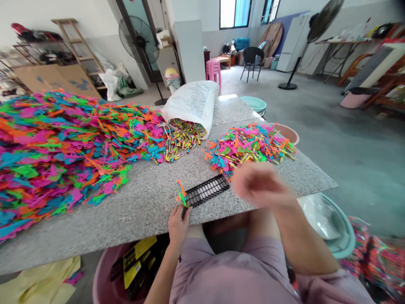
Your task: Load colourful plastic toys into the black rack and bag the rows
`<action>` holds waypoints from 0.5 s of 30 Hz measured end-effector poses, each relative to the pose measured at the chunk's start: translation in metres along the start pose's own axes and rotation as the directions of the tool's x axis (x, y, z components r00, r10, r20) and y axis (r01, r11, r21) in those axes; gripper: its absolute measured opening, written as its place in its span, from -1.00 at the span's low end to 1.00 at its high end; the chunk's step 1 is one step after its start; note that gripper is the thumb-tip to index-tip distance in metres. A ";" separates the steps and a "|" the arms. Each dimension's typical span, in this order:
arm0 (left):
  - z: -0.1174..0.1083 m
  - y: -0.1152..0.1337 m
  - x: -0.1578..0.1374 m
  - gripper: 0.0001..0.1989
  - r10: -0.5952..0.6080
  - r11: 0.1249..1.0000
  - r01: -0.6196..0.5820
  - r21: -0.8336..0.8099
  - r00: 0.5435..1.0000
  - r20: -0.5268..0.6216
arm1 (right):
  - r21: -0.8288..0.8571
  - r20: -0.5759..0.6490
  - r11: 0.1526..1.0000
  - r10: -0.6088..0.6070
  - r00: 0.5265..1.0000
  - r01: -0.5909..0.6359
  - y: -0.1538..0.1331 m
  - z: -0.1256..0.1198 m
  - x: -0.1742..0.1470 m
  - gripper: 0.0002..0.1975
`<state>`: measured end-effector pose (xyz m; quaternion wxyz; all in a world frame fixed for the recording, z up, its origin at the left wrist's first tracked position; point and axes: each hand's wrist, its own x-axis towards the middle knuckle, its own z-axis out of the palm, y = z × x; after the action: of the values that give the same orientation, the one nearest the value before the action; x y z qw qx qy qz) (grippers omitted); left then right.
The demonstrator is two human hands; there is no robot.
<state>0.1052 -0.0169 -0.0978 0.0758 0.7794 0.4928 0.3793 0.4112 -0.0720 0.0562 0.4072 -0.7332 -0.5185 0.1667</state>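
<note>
Gripping: left hand (178,222), its thumb and fingers pinching the near-left end of a black grid tray (208,191); right hand (257,185), blurred, with fingers curling inward; whether it is pinching anything, one cannot tell.

Tray: lying slantwise on a speckled grey tabletop (152,185), near its front edge and between the two hands; orange, blue and green plastic pieces (181,193) standing at its left end, just beyond the left fingers.

Tabletop stock: a large heap of multicoloured plastic pieces (63,139) filling the left side; a white sack (191,103) lying with its mouth facing the person and spilling small yellow-patterned tubes (183,143); a smaller mixed pile (247,145) of pieces and tubes lying beyond the tray, near the right hand.

Below the table: a pink basin (98,270) on the left holding black and yellow items (136,255); a pale blue-green basin (349,240) on the right holding clear plastic (319,215); bags of coloured pieces (384,257) resting beside it.

Background: two fans standing, one left (139,40), one right (322,23); a black chair (253,57) and stacked pink stools (213,69) standing between them.
</note>
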 end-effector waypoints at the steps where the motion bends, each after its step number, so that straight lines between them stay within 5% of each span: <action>1: -0.008 0.001 0.000 -0.72 0.002 1.000 -0.001 -0.016 1.000 0.004 | -0.055 0.055 0.998 -0.041 0.998 0.044 0.000 0.009 0.018 -0.66; 6: -0.052 0.032 0.021 -0.52 -0.058 0.997 0.044 -0.069 0.974 -0.221 | -0.605 0.125 0.787 -0.055 0.991 0.120 0.025 0.060 0.063 -0.80; 10: -0.055 0.046 0.060 -0.64 0.284 0.959 -0.284 -0.004 0.957 0.064 | -0.711 0.070 0.696 -0.072 0.995 0.101 0.038 0.077 0.066 -0.70; 15: -0.051 0.027 0.074 -0.58 0.236 0.971 -0.224 -0.083 0.954 0.183 | -0.648 0.039 0.755 -0.096 0.995 0.099 0.031 0.070 0.061 -0.78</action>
<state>0.1073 0.0175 -0.0101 0.1022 0.8616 0.3775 0.3235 0.4080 0.0080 0.0003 0.1356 -0.8005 -0.5822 -0.0433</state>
